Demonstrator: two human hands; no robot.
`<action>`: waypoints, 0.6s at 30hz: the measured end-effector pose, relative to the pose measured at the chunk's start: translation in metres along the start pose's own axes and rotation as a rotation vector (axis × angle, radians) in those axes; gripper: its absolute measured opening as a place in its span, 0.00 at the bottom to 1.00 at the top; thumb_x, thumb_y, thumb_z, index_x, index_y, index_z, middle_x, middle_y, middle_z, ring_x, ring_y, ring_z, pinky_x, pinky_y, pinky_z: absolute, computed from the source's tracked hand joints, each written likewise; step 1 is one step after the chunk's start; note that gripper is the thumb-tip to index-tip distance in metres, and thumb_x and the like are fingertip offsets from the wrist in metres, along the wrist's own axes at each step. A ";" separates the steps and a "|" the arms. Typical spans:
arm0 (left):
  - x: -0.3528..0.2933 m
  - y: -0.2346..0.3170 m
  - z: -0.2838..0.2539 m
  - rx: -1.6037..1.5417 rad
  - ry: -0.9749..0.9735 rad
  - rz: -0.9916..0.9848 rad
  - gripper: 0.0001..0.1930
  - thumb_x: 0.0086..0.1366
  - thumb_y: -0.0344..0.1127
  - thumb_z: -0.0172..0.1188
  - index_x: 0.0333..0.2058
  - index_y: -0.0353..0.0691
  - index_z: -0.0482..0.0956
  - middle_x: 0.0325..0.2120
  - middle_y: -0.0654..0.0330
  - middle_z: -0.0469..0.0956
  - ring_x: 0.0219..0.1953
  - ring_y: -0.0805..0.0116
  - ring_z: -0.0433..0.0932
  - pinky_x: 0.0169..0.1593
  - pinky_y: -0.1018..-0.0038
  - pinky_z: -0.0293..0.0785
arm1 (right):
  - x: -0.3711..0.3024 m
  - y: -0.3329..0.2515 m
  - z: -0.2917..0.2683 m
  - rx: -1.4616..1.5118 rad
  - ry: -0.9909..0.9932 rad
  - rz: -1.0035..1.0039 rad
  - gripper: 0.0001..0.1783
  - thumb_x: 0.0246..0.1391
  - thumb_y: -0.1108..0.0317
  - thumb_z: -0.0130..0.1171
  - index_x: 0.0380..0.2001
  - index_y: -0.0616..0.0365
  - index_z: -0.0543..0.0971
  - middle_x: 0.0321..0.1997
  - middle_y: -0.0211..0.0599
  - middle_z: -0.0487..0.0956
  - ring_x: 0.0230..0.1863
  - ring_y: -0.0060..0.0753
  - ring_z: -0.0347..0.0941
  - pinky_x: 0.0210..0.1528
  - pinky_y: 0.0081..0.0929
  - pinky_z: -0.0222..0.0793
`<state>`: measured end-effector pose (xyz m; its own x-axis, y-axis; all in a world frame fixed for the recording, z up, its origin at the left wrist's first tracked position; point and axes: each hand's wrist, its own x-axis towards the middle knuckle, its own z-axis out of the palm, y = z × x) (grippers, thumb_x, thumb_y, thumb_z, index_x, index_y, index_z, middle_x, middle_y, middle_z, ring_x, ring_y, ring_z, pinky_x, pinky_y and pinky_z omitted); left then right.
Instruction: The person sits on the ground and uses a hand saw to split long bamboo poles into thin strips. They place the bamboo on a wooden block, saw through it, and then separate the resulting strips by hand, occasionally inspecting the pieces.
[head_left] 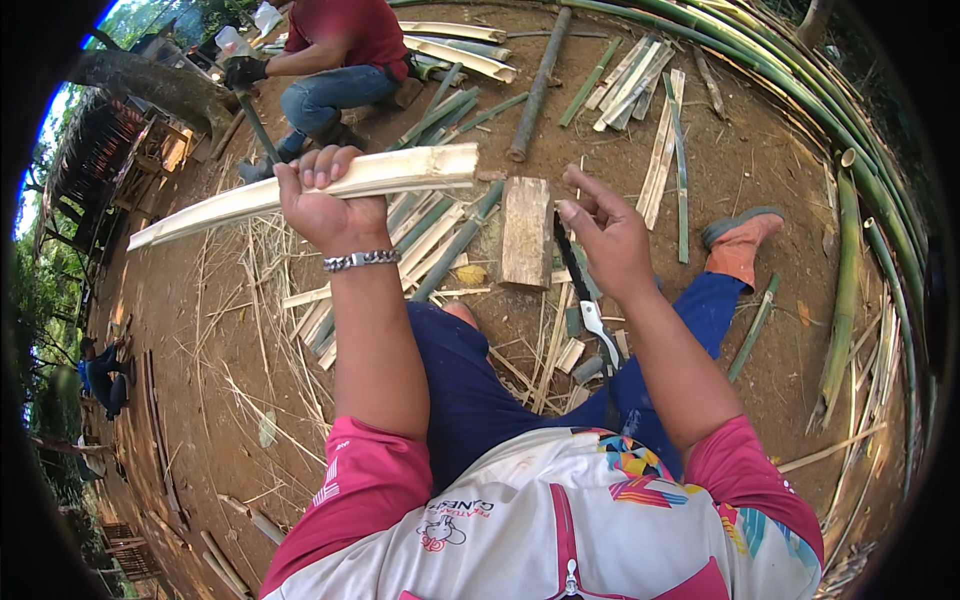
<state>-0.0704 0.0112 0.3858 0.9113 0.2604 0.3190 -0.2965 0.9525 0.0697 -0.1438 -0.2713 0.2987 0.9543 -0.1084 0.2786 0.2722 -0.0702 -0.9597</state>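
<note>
Taking the wooden chopping block [526,232] on the bare earth as the marker, the far left of the scene, well away from it, holds a seated person in blue [101,375] at the edge of the yard. Closer in, still left of the block, the left hand [325,200] is raised with its fingers curled tight around a long pale split bamboo slat [310,190], held roughly level; the slat's longer end runs out to the left and its shorter, broader end reaches rightward to stop just above the block's upper left corner. A metal chain bracelet [361,260] sits on that wrist. Beyond the hand, up and left of the block, another person in a red shirt and jeans [335,60] crouches with a dark glove on one hand. Loose bamboo strips [430,235] lie on the ground touching the block's left side. Just right of the block, the right hand [605,240] hangs half open, fingers loosely bent and thumb out, gripping nothing; a dark-bladed knife [580,290] lies beneath it, pointing up toward the block's right edge, and whether the hand touches it cannot be told. Further right sits an orange shoe [738,245] on the person's foot, then thin green bamboo sticks [665,150], and at the far right a curving stack of long green bamboo poles [850,200].
</note>
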 end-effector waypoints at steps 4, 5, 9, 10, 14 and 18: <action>-0.001 -0.006 -0.007 0.036 -0.024 -0.059 0.25 0.79 0.50 0.39 0.21 0.46 0.62 0.14 0.70 0.60 0.18 0.75 0.62 0.27 0.76 0.65 | -0.004 0.042 -0.064 0.010 0.180 0.102 0.26 0.63 0.67 0.64 0.63 0.61 0.74 0.55 0.35 0.80 0.45 0.20 0.77 0.47 0.23 0.75; 0.000 -0.009 -0.006 0.067 -0.001 -0.037 0.25 0.79 0.51 0.38 0.21 0.46 0.62 0.14 0.70 0.60 0.18 0.75 0.62 0.27 0.75 0.65 | -0.007 0.047 -0.078 0.020 0.234 0.142 0.27 0.63 0.67 0.63 0.63 0.62 0.74 0.55 0.35 0.81 0.45 0.20 0.77 0.47 0.23 0.75; -0.001 -0.012 -0.010 0.171 -0.009 -0.043 0.25 0.80 0.52 0.36 0.23 0.46 0.63 0.15 0.71 0.60 0.17 0.76 0.63 0.25 0.75 0.65 | -0.026 0.066 -0.128 0.065 0.403 0.308 0.28 0.64 0.66 0.62 0.64 0.64 0.72 0.53 0.36 0.80 0.44 0.21 0.77 0.45 0.20 0.74; -0.001 -0.014 -0.009 0.206 -0.020 -0.037 0.25 0.80 0.52 0.36 0.23 0.46 0.63 0.16 0.71 0.60 0.18 0.76 0.63 0.26 0.75 0.65 | -0.029 0.071 -0.139 0.074 0.429 0.298 0.27 0.65 0.64 0.62 0.64 0.65 0.72 0.52 0.34 0.80 0.44 0.21 0.76 0.44 0.20 0.73; -0.009 -0.036 -0.007 0.356 -0.053 -0.035 0.22 0.80 0.49 0.39 0.25 0.46 0.62 0.19 0.70 0.60 0.19 0.76 0.62 0.28 0.76 0.64 | -0.050 0.080 -0.173 0.023 0.520 0.366 0.27 0.65 0.64 0.61 0.63 0.66 0.72 0.51 0.34 0.80 0.44 0.21 0.76 0.43 0.20 0.72; -0.022 -0.062 -0.001 0.623 -0.054 -0.005 0.18 0.78 0.45 0.48 0.27 0.46 0.62 0.20 0.70 0.59 0.20 0.78 0.61 0.28 0.76 0.63 | -0.064 0.080 -0.175 0.006 0.520 0.427 0.27 0.66 0.63 0.61 0.62 0.67 0.72 0.50 0.34 0.80 0.44 0.21 0.75 0.44 0.21 0.72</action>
<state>-0.0723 -0.0532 0.3734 0.9022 0.2324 0.3635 -0.4181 0.6786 0.6039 -0.2043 -0.4435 0.2105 0.7952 -0.5887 -0.1452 -0.1140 0.0899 -0.9894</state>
